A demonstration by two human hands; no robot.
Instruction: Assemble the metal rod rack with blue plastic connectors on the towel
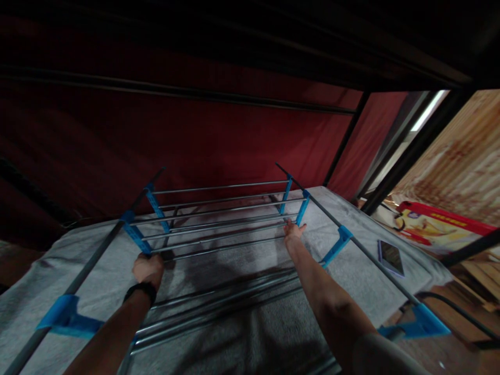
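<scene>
A rack of grey metal tubes (219,239) and blue plastic brackets (137,238) lies on its side on a grey blanket (273,323). My left hand (148,269), with a black band at the wrist, is closed at the rack's left side, around the lower end of a blue bracket; its fingertips are hidden. On the right side, my right hand (294,230) holds the rack where a crosswise tube meets the foot of another blue bracket (302,207). One finger of it sticks out to the right. Several loose-looking tubes (222,299) lie lower down between my forearms.
A phone (391,257) lies on the blanket at the right. Past it stands a red and yellow box (441,226). A dark metal frame (346,138) rises around the bed-like surface, with a red cloth (219,135) hanging behind. Long side poles (94,259) slant toward me.
</scene>
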